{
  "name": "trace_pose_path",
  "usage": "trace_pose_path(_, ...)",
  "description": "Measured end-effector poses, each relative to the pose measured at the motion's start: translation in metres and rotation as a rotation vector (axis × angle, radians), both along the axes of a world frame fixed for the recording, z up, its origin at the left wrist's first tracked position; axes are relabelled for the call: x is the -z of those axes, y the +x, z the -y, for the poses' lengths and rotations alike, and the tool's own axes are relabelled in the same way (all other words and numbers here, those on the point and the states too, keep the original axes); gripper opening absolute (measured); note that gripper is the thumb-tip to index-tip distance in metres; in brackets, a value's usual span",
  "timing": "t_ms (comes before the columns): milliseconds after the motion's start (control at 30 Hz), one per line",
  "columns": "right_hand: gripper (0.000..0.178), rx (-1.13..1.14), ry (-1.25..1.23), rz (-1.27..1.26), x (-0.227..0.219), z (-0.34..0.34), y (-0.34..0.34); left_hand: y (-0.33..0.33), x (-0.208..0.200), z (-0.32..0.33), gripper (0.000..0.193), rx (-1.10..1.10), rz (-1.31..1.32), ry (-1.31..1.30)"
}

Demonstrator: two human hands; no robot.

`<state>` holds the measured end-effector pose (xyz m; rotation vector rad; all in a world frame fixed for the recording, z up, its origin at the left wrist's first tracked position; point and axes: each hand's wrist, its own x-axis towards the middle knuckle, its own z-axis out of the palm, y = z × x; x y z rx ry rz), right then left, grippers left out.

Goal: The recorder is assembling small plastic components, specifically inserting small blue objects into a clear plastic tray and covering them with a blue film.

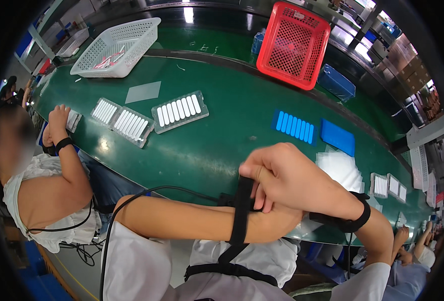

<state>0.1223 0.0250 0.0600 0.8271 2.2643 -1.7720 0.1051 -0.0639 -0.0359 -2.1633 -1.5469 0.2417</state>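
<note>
Pinched between the fingers of my right hand (pixel 289 175) is a black wrist strap (pixel 241 213) that loops around my left wrist. My left forearm lies across in front of me, and my left hand (pixel 284 220) is mostly covered by the right one, its fingers hidden. A black cable (pixel 174 187) runs to a small dark block (pixel 226 199) by the left wrist. Another black band (pixel 365 214) circles my right wrist. Past my hands, a blue tray of light-blue strips (pixel 294 128) rests on the green table (pixel 197 155), beside a plain blue slab (pixel 338 138).
Clear trays of white strips (pixel 180 109) sit left of centre, near a translucent sheet (pixel 143 92). Thin clear sheets (pixel 340 169) are piled at right. A white basket (pixel 141 47) and a red basket (pixel 263 57) stand along the far edge. A co-worker (pixel 43 195) works at left.
</note>
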Motion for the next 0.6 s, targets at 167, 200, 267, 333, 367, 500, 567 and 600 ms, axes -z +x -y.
trace_pose_path(167, 0.034, 0.060, 0.043, -0.022, -0.007, -0.023, -0.002, 0.000, 0.013, -0.015, 0.029, -0.051, 0.058, -0.173)
trace_pose_path(200, 0.033, -0.038, 0.020, -0.029, -0.013, -0.016, -0.004, -0.003, 0.052, -0.018, 0.035, 0.009, 0.199, 0.090)
trace_pose_path(267, 0.032, -0.039, 0.103, -0.041, -0.010, -0.011, -0.002, 0.014, 0.107, -0.030, 0.043, 0.085, 0.346, 0.361)
trace_pose_path(333, 0.031, -0.225, 0.487, -0.206, 0.007, -0.014, 0.001, 0.046, 0.134, -0.042, 0.051, -0.139, -0.625, 0.168)
trace_pose_path(367, 0.031, -0.242, 0.496, -0.124, 0.006, -0.021, 0.009, 0.014, 0.072, -0.028, 0.047, 0.012, -0.512, 0.266)
trace_pose_path(500, 0.034, -0.286, 0.351, -0.063, 0.006, -0.021, 0.001, 0.008, 0.025, -0.011, 0.047, 0.037, -0.149, -0.080)
trace_pose_path(567, 0.035, -0.333, 0.240, 0.000, 0.001, -0.020, -0.005, 0.008, 0.034, -0.012, 0.047, -0.002, -0.155, -0.053)
trace_pose_path(600, 0.035, -0.335, 0.240, -0.003, 0.004, -0.020, -0.006, 0.008, 0.039, -0.011, 0.047, -0.005, -0.157, -0.054)
